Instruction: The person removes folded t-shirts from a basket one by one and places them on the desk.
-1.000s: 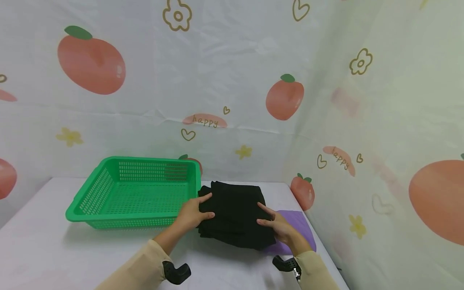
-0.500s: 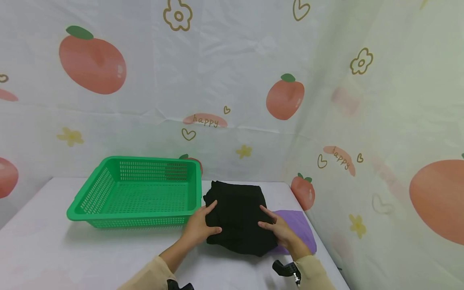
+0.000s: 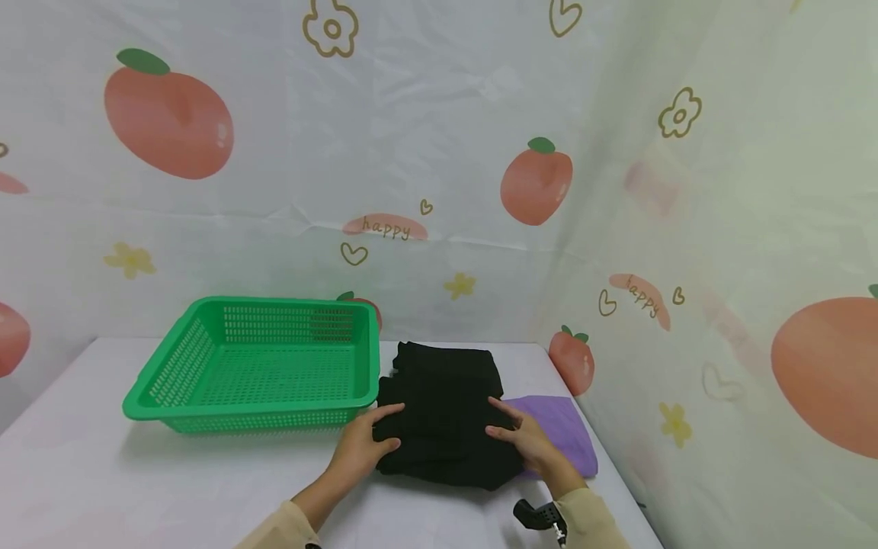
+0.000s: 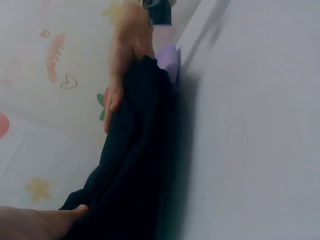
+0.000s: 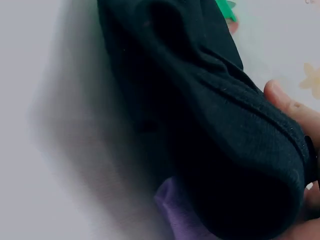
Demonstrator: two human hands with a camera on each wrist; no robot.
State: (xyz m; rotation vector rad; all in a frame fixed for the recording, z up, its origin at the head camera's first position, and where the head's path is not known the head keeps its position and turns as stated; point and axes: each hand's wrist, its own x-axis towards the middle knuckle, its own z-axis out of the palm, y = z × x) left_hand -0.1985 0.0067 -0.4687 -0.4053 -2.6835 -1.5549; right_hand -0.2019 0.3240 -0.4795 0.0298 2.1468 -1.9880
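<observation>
A folded black garment [image 3: 446, 427] lies on the white table in front of me, its front edge bulging in several soft layers. Another black folded part [image 3: 449, 364] shows behind it; whether it is a separate piece I cannot tell. My left hand [image 3: 360, 442] holds the garment's left side, thumb on top. On the opposite side my right hand [image 3: 531, 442] grips the edge, with thumb [image 5: 287, 102] above and fingers partly hidden beneath the cloth. In the left wrist view the cloth's near side looks raised and loosely folded.
To the left stands a green plastic basket [image 3: 264, 374] with perforated walls, close to my left hand. A purple cloth [image 3: 559, 431] lies at the right, partly under the black garment. Behind the table [image 3: 206, 488] hangs a printed white curtain [image 3: 425, 114].
My left hand has come nearer, shifting right and then back left. The front of the black garment has moved toward me, baring the black part behind. The right hand has barely moved.
</observation>
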